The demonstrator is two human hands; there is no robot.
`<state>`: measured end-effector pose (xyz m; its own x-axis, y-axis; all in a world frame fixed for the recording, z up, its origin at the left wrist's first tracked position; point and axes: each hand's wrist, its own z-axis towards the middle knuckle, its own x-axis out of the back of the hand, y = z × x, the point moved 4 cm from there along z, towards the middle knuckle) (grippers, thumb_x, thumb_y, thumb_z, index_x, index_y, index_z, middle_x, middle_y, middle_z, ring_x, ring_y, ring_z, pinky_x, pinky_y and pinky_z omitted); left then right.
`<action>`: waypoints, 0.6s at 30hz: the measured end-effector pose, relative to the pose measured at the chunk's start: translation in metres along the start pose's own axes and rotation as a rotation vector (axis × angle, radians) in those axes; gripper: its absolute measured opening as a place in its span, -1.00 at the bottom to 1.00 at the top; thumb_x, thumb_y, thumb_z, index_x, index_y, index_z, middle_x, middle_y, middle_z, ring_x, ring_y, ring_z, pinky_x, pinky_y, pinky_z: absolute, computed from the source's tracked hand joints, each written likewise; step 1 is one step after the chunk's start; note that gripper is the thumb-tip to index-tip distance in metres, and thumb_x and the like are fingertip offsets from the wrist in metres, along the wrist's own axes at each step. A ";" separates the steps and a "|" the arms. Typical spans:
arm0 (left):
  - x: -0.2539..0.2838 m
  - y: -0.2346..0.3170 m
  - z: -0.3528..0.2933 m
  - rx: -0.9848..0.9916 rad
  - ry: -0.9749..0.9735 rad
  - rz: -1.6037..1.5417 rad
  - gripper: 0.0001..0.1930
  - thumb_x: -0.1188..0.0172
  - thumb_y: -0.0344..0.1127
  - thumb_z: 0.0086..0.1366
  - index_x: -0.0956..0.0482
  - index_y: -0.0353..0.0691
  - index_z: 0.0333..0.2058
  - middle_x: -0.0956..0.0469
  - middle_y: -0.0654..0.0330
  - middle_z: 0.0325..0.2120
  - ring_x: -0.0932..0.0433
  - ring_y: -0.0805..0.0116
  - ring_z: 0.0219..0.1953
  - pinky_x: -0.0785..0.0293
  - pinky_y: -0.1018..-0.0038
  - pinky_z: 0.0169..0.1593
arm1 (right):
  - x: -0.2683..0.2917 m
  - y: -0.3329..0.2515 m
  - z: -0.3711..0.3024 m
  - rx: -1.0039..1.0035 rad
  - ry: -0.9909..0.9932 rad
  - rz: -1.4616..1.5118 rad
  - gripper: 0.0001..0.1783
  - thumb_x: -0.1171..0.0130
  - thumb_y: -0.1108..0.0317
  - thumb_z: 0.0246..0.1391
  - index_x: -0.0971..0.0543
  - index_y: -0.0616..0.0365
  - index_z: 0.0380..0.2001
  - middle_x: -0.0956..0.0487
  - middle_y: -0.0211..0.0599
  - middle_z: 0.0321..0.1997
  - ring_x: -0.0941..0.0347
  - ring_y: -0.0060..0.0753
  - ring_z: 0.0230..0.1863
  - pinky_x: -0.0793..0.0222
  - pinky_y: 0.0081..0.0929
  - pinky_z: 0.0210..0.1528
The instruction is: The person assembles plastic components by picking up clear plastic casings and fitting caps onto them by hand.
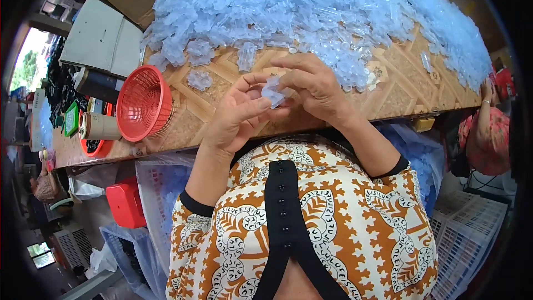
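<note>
Piece of clear plastic (273, 91), bluish and angular, pinched between thumb and fingers of the left hand (240, 108), near the front edge of the tabletop (408, 89), patterned like wooden parquet. Right hand (317, 86) with fingers bent at the same piece; cannot tell whether gripping or merely touching. Beyond both hands, a broad, jumbled heap (266, 11) of glassy, see-through bits. To the left, a round red basket (137, 100) with latticed walls.

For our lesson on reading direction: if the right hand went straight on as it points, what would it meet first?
Probably the clear plastic piece held in the left hand, though depth and contact are hard to judge.
</note>
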<state>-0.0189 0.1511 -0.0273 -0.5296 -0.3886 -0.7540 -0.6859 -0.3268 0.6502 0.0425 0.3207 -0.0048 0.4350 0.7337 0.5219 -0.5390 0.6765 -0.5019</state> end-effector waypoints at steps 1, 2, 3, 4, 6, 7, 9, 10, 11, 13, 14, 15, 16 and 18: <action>0.000 0.000 -0.002 -0.004 -0.001 -0.001 -0.50 -0.29 -0.53 0.24 -0.33 -0.31 0.13 -0.47 -0.05 0.05 -0.57 -0.02 0.08 -0.60 0.10 0.14 | -0.003 0.005 -0.001 -0.028 -0.015 0.033 -0.70 -0.21 0.64 -0.14 -0.65 0.07 -0.29 -0.64 -0.24 0.01 -0.56 -0.13 0.03 -0.42 -0.24 0.04; 0.002 0.001 -0.005 -0.039 0.049 -0.015 -0.49 -0.27 -0.57 0.21 -0.33 -0.31 0.12 -0.45 -0.05 0.07 -0.54 -0.02 0.11 -0.58 0.10 0.17 | -0.004 0.008 0.001 -0.056 -0.031 0.067 -0.70 -0.23 0.63 -0.13 -0.65 0.07 -0.29 -0.66 -0.24 -0.05 -0.57 -0.12 0.00 -0.43 -0.22 0.03; 0.004 0.003 -0.007 -0.074 0.100 -0.029 -0.48 -0.24 -0.61 0.18 -0.32 -0.31 0.12 -0.44 -0.04 0.08 -0.51 -0.03 0.15 -0.55 0.10 0.20 | -0.005 0.009 0.005 -0.051 -0.034 0.068 -0.70 -0.23 0.63 -0.13 -0.65 0.07 -0.29 -0.66 -0.24 -0.05 -0.57 -0.12 0.00 -0.43 -0.22 0.03; 0.008 0.003 -0.008 -0.076 0.100 -0.030 -0.48 -0.24 -0.61 0.18 -0.32 -0.31 0.12 -0.44 -0.04 0.08 -0.51 -0.03 0.15 -0.55 0.10 0.20 | -0.005 0.012 0.011 -0.169 -0.017 0.018 -0.70 -0.18 0.67 -0.08 -0.66 0.09 -0.26 -0.66 -0.23 -0.07 -0.56 -0.12 0.00 -0.45 -0.28 0.04; 0.021 0.009 -0.011 -0.221 0.192 -0.019 -0.43 -0.21 -0.67 0.10 -0.29 -0.31 0.11 -0.42 -0.06 0.10 -0.51 -0.03 0.14 -0.50 0.09 0.25 | -0.015 0.021 0.021 -0.300 -0.026 -0.090 -0.69 -0.17 0.61 0.02 -0.64 0.11 -0.14 -0.64 -0.20 -0.07 -0.54 -0.10 0.01 -0.46 -0.28 0.04; 0.026 0.012 -0.013 -0.246 0.217 -0.036 -0.40 -0.18 -0.70 0.07 -0.28 -0.31 0.13 -0.39 -0.05 0.11 -0.48 -0.03 0.17 -0.47 0.08 0.27 | -0.026 0.024 0.027 -0.298 -0.028 -0.086 -0.69 -0.17 0.61 0.02 -0.64 0.11 -0.14 -0.64 -0.20 -0.07 -0.54 -0.10 0.01 -0.46 -0.28 0.04; 0.034 0.011 -0.013 -0.296 0.242 0.015 -0.39 -0.16 -0.71 0.07 -0.28 -0.31 0.14 -0.35 -0.03 0.13 -0.46 -0.02 0.19 -0.46 0.08 0.28 | -0.050 0.025 0.037 -0.197 -0.179 -0.332 -0.62 -0.24 0.48 0.01 -0.61 0.09 -0.03 -0.61 -0.14 0.02 -0.51 -0.06 0.07 -0.45 -0.22 0.06; 0.039 0.011 -0.014 -0.351 0.274 0.063 -0.37 -0.15 -0.72 0.07 -0.27 -0.31 0.15 -0.32 -0.01 0.14 -0.44 -0.01 0.20 -0.45 0.08 0.29 | -0.063 0.026 0.042 -0.175 -0.276 -0.441 -0.55 -0.28 0.38 -0.03 -0.57 0.10 0.01 -0.56 -0.08 0.09 -0.48 -0.04 0.10 -0.40 -0.17 0.09; 0.043 0.011 -0.014 -0.354 0.275 0.063 -0.37 -0.15 -0.72 0.07 -0.27 -0.31 0.15 -0.32 -0.01 0.14 -0.44 -0.01 0.20 -0.45 0.08 0.29 | -0.068 0.025 0.045 -0.172 -0.277 -0.440 -0.55 -0.28 0.38 -0.03 -0.57 0.10 0.01 -0.56 -0.08 0.09 -0.48 -0.04 0.10 -0.40 -0.17 0.09; 0.050 0.011 -0.017 -0.405 0.332 0.105 -0.34 -0.14 -0.73 0.06 -0.27 -0.30 0.18 -0.27 0.04 0.16 -0.43 0.02 0.21 -0.45 0.09 0.29 | -0.081 0.025 0.044 -0.187 -0.471 -0.568 -0.56 -0.29 0.36 -0.06 -0.58 0.12 -0.03 -0.54 -0.04 0.10 -0.47 -0.03 0.08 -0.36 -0.15 0.11; 0.053 0.011 -0.017 -0.410 0.335 0.102 -0.34 -0.14 -0.73 0.06 -0.27 -0.30 0.18 -0.27 0.04 0.16 -0.43 0.02 0.21 -0.45 0.09 0.29 | -0.084 0.027 0.040 -0.167 -0.454 -0.589 -0.57 -0.29 0.34 -0.08 -0.57 0.12 -0.06 -0.51 -0.03 0.14 -0.47 -0.04 0.05 -0.34 -0.16 0.10; 0.056 0.011 -0.018 -0.405 0.341 0.102 -0.33 -0.14 -0.74 0.06 -0.26 -0.30 0.20 -0.26 0.06 0.17 -0.43 0.03 0.20 -0.46 0.10 0.28 | -0.081 0.028 0.037 -0.164 -0.458 -0.589 -0.57 -0.29 0.34 -0.08 -0.57 0.12 -0.06 -0.51 -0.03 0.14 -0.47 -0.04 0.05 -0.34 -0.16 0.10; 0.059 0.010 -0.020 -0.403 0.354 0.099 -0.31 -0.15 -0.74 0.06 -0.25 -0.30 0.21 -0.26 0.07 0.17 -0.43 0.05 0.20 -0.46 0.12 0.27 | -0.078 0.027 0.033 -0.167 -0.449 -0.535 -0.55 -0.30 0.33 -0.08 -0.56 0.13 -0.04 -0.49 -0.02 0.16 -0.47 -0.01 0.08 -0.35 -0.14 0.11; 0.060 0.008 -0.020 -0.402 0.356 0.116 -0.30 -0.16 -0.73 0.06 -0.25 -0.29 0.23 -0.26 0.08 0.18 -0.42 0.08 0.20 -0.47 0.15 0.26 | -0.072 0.025 0.026 -0.169 -0.448 -0.481 -0.53 -0.30 0.33 -0.08 -0.56 0.13 -0.02 -0.48 -0.01 0.19 -0.46 0.02 0.10 -0.36 -0.13 0.13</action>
<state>-0.0462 0.1081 -0.0658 -0.3411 -0.6860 -0.6428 -0.3514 -0.5411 0.7640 -0.0212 0.2832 -0.0368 0.2371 0.2764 0.9313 -0.2241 0.9484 -0.2243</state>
